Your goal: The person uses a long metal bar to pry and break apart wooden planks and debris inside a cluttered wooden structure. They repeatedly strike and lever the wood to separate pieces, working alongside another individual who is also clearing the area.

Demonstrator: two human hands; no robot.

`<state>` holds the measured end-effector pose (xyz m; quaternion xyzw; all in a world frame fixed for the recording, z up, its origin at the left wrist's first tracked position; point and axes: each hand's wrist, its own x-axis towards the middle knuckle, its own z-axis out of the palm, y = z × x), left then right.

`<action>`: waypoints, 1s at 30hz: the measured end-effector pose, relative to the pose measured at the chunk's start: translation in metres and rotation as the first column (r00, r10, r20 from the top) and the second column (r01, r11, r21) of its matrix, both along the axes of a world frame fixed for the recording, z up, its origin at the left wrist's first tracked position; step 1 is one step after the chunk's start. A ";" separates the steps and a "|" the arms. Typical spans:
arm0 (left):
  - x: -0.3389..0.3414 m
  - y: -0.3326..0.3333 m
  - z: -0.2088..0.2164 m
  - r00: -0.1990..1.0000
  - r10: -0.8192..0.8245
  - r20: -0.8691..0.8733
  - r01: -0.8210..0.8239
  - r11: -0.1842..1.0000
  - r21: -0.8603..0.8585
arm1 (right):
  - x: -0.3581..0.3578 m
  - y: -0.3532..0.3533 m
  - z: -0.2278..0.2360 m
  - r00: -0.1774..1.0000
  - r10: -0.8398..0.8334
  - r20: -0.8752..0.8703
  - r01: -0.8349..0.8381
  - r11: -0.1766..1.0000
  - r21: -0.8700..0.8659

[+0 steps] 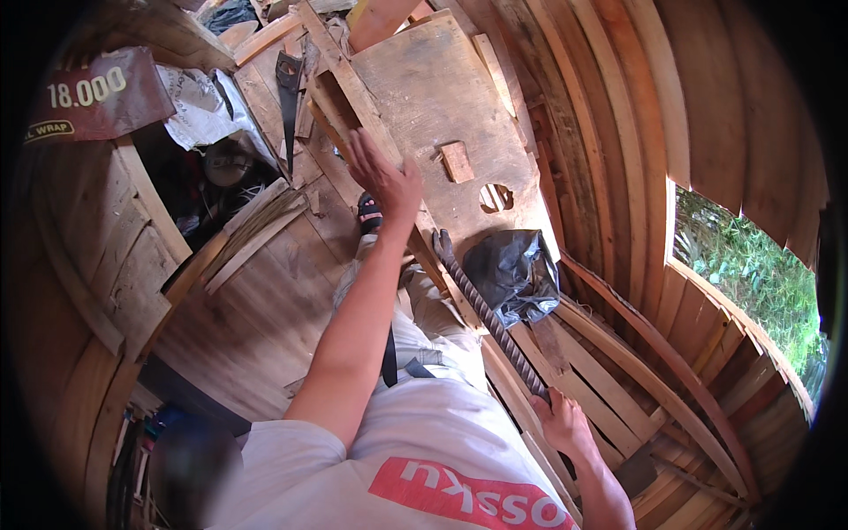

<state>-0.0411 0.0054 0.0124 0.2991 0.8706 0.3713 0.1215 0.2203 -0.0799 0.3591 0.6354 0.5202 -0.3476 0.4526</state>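
Left hand (382, 172) lies open on the board's (442, 97) edge, right hand (565, 424) grips the crowbar (490, 314), its claw seemingly not yet biting.

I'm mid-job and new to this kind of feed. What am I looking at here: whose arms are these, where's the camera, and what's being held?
This is one picture from a wide fisheye camera worn on a person's head, looking down, so straight boards look bent. Both bare arms are that person's own. The left hand reaches forward and rests on the edge of a wooden panel with a small block and a cut-out hole. The right hand has its grip closed around a ribbed steel bar with a claw-like tip. A black plastic bag lies on the panel; a handsaw lies further back on the plank floor.
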 end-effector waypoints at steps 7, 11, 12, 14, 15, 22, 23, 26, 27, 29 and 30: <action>-0.054 0.054 -0.016 0.995 0.021 -0.095 -0.032 0.993 -0.111 | 0.000 -0.011 -0.002 1.000 -0.007 0.007 0.007 1.000 0.009; -0.049 0.061 -0.016 0.997 0.009 -0.082 -0.025 0.980 -0.197 | -0.004 -0.026 -0.006 1.000 -0.005 0.022 0.005 1.000 -0.022; -0.049 0.061 -0.018 0.997 0.007 -0.079 -0.023 0.978 -0.206 | -0.006 -0.027 -0.007 0.999 -0.013 0.038 0.014 0.999 -0.035; -0.048 0.062 -0.018 0.997 0.009 -0.072 -0.025 0.975 -0.219 | 0.001 -0.035 -0.011 1.000 0.016 0.015 -0.015 1.000 -0.014; -0.048 0.062 -0.018 0.998 0.014 -0.068 -0.029 0.974 -0.223 | 0.003 -0.036 -0.012 1.000 0.014 -0.004 -0.014 1.000 0.002; -0.047 0.066 -0.012 0.995 0.021 -0.093 -0.047 0.958 -0.283 | 0.010 -0.032 -0.019 1.000 -0.009 0.010 0.009 1.000 -0.006; -0.047 0.068 -0.014 0.995 0.012 -0.102 -0.040 0.958 -0.283 | 0.011 -0.035 -0.020 1.000 -0.017 -0.001 0.017 1.000 -0.004; -0.044 0.069 -0.013 0.996 0.012 -0.091 -0.039 0.951 -0.306 | 0.014 -0.039 -0.021 0.996 -0.082 -0.038 0.082 0.997 -0.012; -0.044 0.070 -0.012 0.995 0.017 -0.095 -0.046 0.950 -0.309 | 0.015 -0.038 -0.022 0.994 -0.101 -0.046 0.101 0.995 -0.017; -0.043 0.071 -0.010 0.995 0.027 -0.099 -0.058 0.947 -0.315 | 0.015 -0.031 -0.025 0.994 -0.107 -0.013 0.106 0.993 -0.053; -0.043 0.071 -0.012 0.993 0.028 -0.110 -0.062 0.946 -0.317 | 0.016 -0.029 -0.025 0.994 -0.109 0.005 0.109 0.992 -0.070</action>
